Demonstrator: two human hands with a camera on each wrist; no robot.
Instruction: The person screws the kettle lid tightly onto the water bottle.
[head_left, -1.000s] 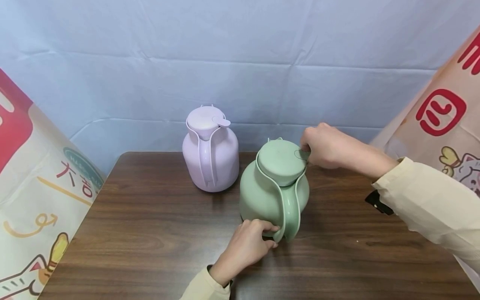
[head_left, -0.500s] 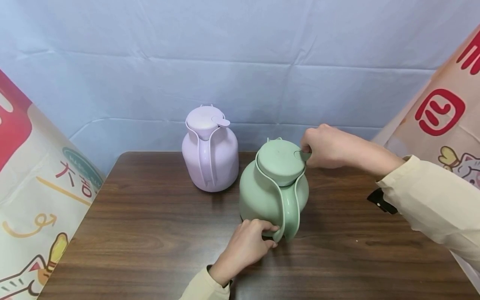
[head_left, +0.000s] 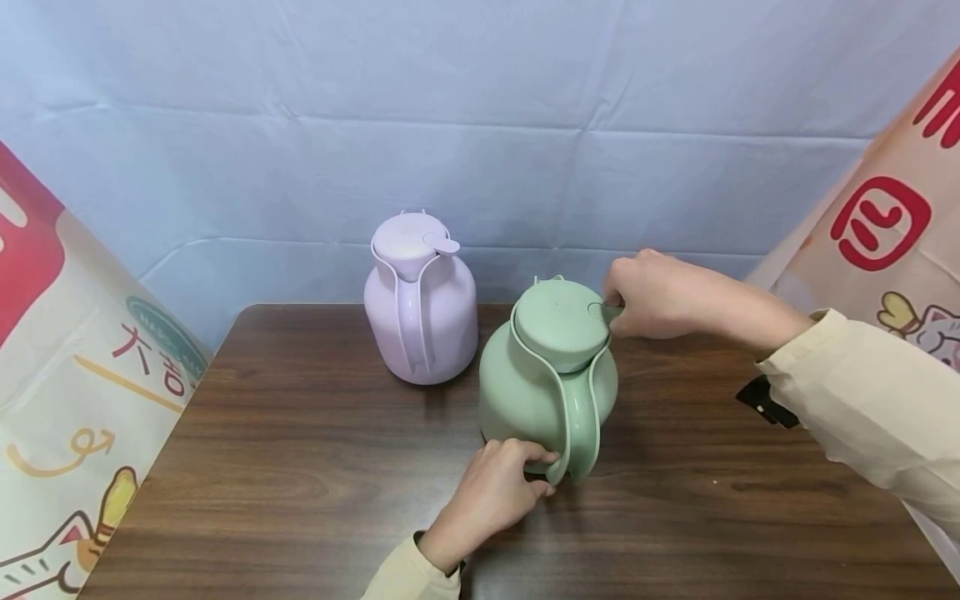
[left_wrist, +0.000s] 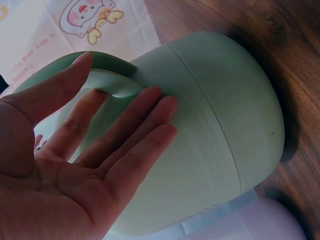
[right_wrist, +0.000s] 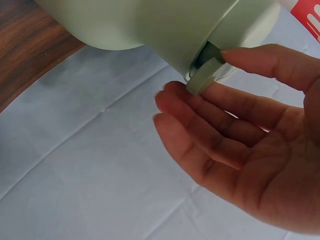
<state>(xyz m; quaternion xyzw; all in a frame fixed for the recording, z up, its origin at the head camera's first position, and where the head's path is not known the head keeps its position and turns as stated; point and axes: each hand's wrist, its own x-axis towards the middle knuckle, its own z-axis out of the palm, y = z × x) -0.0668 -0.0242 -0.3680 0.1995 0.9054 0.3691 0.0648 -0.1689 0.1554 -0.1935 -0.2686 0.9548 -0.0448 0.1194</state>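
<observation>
A green thermos jug (head_left: 517, 383) stands on the table, its handle (head_left: 581, 425) facing the near side. My left hand (head_left: 495, 492) pinches the lower end of that handle between thumb and index finger. In the left wrist view the other fingers (left_wrist: 135, 135) extend along the jug's body. At the rim of the round lid (head_left: 558, 317), my right hand (head_left: 652, 296) pinches the small lid tab (right_wrist: 204, 76), thumb on one side and fingers on the other. A lilac thermos jug (head_left: 450, 325) of like shape stands upright to the left, apart from both hands.
The brown wooden table (head_left: 300, 467) ends at a back edge just behind the jugs. A pale blue cloth (head_left: 315, 167) hangs behind it. Printed sheets with cartoon figures hang on the left (head_left: 75, 375) and right (head_left: 847, 242).
My right hand and sleeve have shifted very slightly at the lid tab. The left hand and both jugs look the same.
</observation>
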